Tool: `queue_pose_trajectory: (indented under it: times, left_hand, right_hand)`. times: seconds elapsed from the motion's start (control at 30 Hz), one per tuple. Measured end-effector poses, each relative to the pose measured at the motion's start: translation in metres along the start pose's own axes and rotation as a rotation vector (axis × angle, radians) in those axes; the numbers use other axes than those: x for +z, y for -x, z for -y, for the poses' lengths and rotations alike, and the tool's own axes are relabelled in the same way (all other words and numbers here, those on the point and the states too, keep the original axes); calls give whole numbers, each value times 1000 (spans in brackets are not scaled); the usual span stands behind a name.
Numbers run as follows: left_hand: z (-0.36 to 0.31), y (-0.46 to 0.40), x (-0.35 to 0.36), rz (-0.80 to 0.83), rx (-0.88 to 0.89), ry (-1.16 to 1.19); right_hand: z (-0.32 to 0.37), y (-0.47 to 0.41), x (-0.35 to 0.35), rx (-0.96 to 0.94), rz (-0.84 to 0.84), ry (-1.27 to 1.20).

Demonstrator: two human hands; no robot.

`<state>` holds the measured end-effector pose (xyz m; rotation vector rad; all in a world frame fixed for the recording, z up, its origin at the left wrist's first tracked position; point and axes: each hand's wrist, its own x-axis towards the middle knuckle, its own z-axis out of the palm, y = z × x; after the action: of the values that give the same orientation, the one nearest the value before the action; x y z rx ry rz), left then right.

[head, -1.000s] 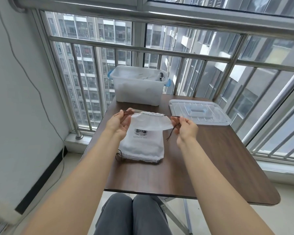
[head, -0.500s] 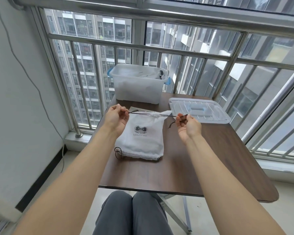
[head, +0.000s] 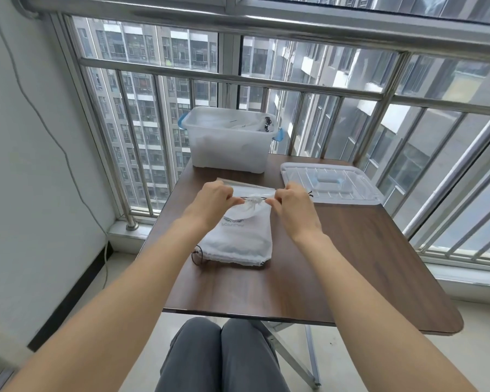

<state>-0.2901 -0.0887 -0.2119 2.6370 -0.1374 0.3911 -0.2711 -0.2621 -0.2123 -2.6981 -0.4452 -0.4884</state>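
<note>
1. Left hand (head: 214, 198) and right hand (head: 290, 200) each pinch the dark drawstring (head: 243, 197), fingers curled
2. White drawstring pouch (head: 238, 239) lies between and just below both hands, mouth gathered
3. Step judged: cinching shut; next likely needs even outward pull, then a knot

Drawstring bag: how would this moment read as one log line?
left hand: pinches cord | right hand: pinches cord | bag: mouth gathered between hands | box: open | lid: on table
</note>
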Motion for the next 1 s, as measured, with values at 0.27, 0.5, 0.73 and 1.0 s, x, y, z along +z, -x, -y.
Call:
queue_pose_trajectory:
  times: [0.27,0.5,0.73,1.0]
  left_hand:
    - [1,1,-1,-52,-48,-68]
    - [6,0,6,-45,-202,66]
    - [-2,6,2,142,-463,478]
    - [-12,12,5,178,-657,1193]
  right_hand:
    - [1,-1,-1,0,-18,20]
    - [2,2,12,141,1,-56]
    - [15,2,8,279,205,-276]
    - [25,7,-1,471,379,-1219]
